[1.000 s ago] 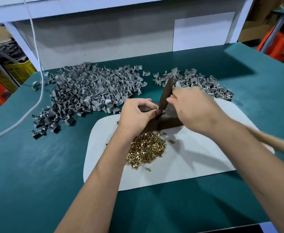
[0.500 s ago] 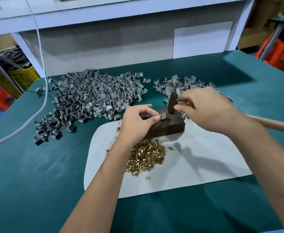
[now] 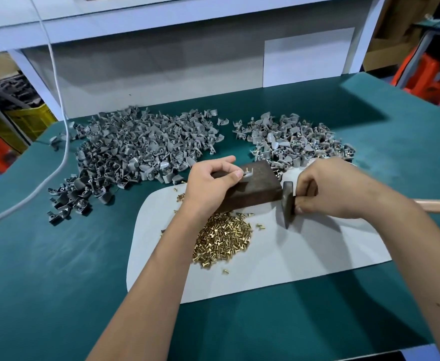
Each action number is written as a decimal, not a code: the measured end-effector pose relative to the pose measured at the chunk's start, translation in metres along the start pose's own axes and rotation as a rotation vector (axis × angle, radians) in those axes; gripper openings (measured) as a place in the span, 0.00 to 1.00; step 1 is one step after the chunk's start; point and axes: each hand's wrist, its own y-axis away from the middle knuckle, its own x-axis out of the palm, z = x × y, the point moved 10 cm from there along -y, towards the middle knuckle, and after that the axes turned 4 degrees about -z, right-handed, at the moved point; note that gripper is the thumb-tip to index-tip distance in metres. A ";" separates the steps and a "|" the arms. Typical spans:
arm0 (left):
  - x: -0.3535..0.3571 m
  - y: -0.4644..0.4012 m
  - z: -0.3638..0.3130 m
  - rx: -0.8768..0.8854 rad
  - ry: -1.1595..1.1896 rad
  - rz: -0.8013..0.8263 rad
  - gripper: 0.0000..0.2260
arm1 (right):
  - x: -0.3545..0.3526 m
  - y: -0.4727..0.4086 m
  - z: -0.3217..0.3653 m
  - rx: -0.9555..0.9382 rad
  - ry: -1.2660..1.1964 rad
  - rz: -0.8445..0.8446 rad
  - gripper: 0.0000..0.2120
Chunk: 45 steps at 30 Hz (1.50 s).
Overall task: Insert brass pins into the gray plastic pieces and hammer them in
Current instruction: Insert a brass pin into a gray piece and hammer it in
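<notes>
green matting covers the bench point(image 3: 57, 282), with a pale wall and white shelf frame behind it. a white sheet point(image 3: 304, 256) lies on the mat in front of me. no bins here; everything sits in loose heaps. the big pile of gray plastic pieces point(image 3: 135, 152) spreads over the mat at back left, a smaller pile point(image 3: 291, 142) at back right. the brass pins point(image 3: 224, 238) lie heaped on the white sheet, a few strays around them. a dark block point(image 3: 255, 188) sits at the sheet's far edge.

my left hand point(image 3: 208, 183) rests over the block's left end, thumb and forefinger pinching one gray piece point(image 3: 248, 173) on the block's top face. my right hand point(image 3: 336, 188) is curled round the hammer point(image 3: 288, 204) close up by the head, fingertips pressed on the handle; the wooden handle runs out to the right. the head hangs just right of the block, its lower end down by the sheet. a white cable point(image 3: 57, 152) trails across the left side.
</notes>
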 end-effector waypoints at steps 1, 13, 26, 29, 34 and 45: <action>0.000 0.000 0.000 0.002 0.003 0.001 0.11 | -0.002 -0.002 0.001 -0.008 0.003 -0.005 0.07; 0.001 0.000 -0.001 0.018 0.077 0.008 0.11 | -0.015 -0.025 0.072 -0.310 -0.356 -0.337 0.09; -0.108 -0.013 0.009 0.063 -0.469 -0.529 0.03 | -0.021 -0.024 0.000 0.114 -0.297 -0.660 0.20; -0.138 -0.011 0.016 0.047 -0.562 -0.570 0.09 | -0.019 -0.021 -0.020 0.274 -0.308 -0.663 0.21; -0.142 -0.024 0.032 0.052 -0.820 -0.359 0.21 | -0.030 -0.012 0.023 0.091 -0.336 -0.691 0.05; -0.113 -0.027 0.028 0.262 -0.840 -0.187 0.22 | 0.020 -0.044 0.207 -0.445 0.127 -0.206 0.07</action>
